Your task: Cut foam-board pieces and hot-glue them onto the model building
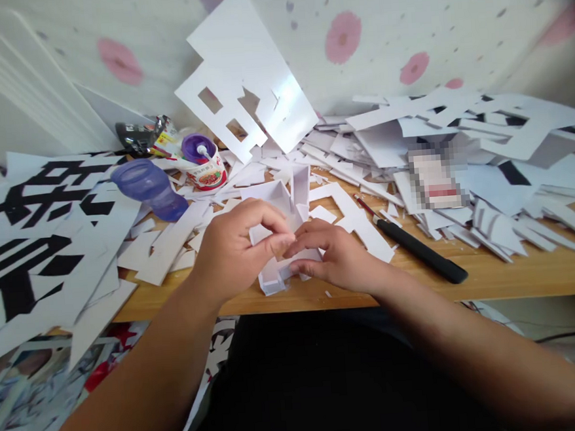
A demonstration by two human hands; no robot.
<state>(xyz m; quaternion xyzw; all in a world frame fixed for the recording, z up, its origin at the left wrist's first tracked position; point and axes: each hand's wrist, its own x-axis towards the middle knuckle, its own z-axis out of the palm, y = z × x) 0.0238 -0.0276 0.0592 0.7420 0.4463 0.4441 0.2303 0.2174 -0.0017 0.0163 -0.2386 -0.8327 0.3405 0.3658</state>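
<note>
A white foam-board letter shape (266,194) with upright side walls lies on the wooden table in front of me, partly hidden by my hands. Above it, my left hand (243,245) is closed in a pinch of thumb and forefinger. Whatever is between those fingertips, if anything, is too small to make out. My right hand (332,255) is on the right side of the shape, its fingers bent and its thumb apart from them. Its forefinger tip meets the left fingertips. Right of my hands lies a black-handled tool (420,249) with a thin shaft.
White board offcuts (358,171) cover much of the wooden table (411,289). A purple cup (148,189) and a printed food tub (208,172) stand at the left back. Sheets with black characters (38,246) lie left. A cut-out board (252,73) leans on the wall.
</note>
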